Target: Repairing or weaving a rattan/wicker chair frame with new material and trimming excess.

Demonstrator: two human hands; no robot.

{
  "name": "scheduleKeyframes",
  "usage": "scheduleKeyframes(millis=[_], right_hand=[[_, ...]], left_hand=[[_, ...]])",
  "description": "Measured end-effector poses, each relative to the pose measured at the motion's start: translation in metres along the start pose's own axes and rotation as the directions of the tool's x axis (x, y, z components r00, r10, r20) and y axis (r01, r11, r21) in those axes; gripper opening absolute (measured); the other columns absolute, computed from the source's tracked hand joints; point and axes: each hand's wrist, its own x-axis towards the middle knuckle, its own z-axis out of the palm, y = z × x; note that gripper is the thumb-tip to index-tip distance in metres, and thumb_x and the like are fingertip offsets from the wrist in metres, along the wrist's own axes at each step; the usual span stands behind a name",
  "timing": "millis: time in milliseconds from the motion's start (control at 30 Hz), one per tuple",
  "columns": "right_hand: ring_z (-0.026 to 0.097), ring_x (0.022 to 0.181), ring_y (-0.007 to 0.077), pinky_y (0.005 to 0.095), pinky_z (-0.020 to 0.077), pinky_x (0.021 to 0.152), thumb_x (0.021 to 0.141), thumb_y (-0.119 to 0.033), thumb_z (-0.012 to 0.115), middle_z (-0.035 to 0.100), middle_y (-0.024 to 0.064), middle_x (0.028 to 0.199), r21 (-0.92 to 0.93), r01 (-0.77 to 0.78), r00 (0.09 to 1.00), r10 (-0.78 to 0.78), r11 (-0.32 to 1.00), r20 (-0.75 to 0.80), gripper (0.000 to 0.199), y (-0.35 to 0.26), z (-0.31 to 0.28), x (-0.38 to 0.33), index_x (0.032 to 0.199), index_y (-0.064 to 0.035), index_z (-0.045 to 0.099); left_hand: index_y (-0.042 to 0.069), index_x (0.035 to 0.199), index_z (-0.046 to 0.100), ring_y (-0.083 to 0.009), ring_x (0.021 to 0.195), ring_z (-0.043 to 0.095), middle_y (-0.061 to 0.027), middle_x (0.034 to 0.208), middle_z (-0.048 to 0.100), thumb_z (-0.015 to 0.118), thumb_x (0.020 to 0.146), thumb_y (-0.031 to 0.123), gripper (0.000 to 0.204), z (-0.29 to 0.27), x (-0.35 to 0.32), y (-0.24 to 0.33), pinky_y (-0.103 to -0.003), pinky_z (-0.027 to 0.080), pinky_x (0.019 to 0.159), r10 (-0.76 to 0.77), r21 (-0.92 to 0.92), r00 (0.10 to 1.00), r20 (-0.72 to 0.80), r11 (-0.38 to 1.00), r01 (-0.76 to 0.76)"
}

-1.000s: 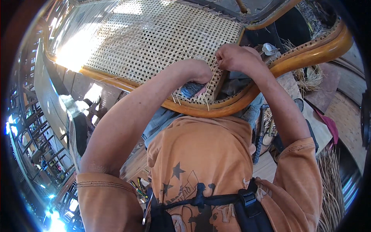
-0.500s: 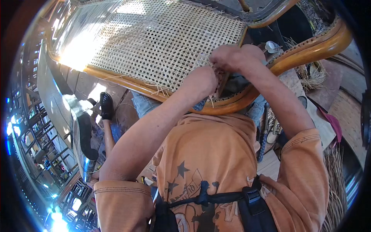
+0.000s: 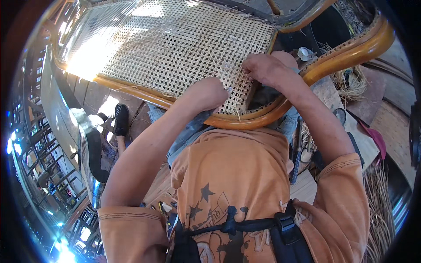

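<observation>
A cane-woven panel (image 3: 188, 57) with open holes spans a curved, varnished wooden frame (image 3: 252, 122) in front of me. My left hand (image 3: 205, 93) is closed in a fist over the panel's near edge, at the frame rail. Whatever its fingers hold is hidden. My right hand (image 3: 265, 69) lies at the panel's right edge, fingers bent and pinched down by the weave. I cannot make out a strand in them. Between the hands, a narrow strip of weave reaches down to the front rail, with short loose cane ends at its tip.
A small white cup (image 3: 305, 53) and a coil of cane strands (image 3: 351, 85) are beyond the frame's right arm. A bundle of long strands (image 3: 379, 206) lies at the lower right. Another person's dark shoe (image 3: 121, 119) is at the left, near a curved panel.
My hands, close together at the panel's right corner before, are now apart. The left has moved left along the near edge; the right has shifted slightly right, and the woven strip between them shows.
</observation>
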Motion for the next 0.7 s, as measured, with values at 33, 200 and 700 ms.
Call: scheduleKeyframes(millis=[33,200,700], right_hand=[[0.058,0.089,0.0329,0.0379,0.0473,0.077,0.071,-0.008,0.064,0.058,0.0139,0.089,-0.001,0.0,1.0,0.0,1.0,-0.003,0.015,-0.001,0.0,0.001,0.085,-0.0034,0.062],[0.058,0.087,0.0337,0.0402,0.0475,0.074,0.074,-0.003,0.059,0.058,0.0132,0.088,-0.061,0.121,0.984,-0.128,0.991,-0.122,0.008,-0.011,0.001,-0.011,0.082,-0.0019,0.058],[0.05,0.063,0.0129,0.0291,0.0424,0.06,0.087,-0.021,0.059,0.058,0.0076,0.069,0.393,0.109,0.992,-0.127,0.913,0.019,0.019,-0.04,-0.015,0.003,0.091,-0.0031,0.063]], left_hand=[[0.001,0.08,0.067,-0.0342,0.077,0.065,-0.0205,0.08,0.065,0.051,0.078,0.023,0.027,-0.001,-0.007,-0.006,-0.043,0.052,0.071,0.046,0.015,0.999,0.001,0.999,-0.046],[0.002,0.074,0.064,-0.0366,0.07,0.062,-0.0176,0.068,0.062,0.047,0.088,0.033,0.037,0.02,-0.025,-0.011,-0.046,0.049,0.067,-0.019,0.086,0.935,-0.353,0.995,0.053],[0.001,0.073,0.06,-0.0296,0.065,0.063,-0.0159,0.065,0.062,0.05,0.087,0.032,0.036,-0.009,-0.051,-0.014,-0.041,0.047,0.06,-0.156,-0.217,0.962,-0.223,0.97,0.107]])
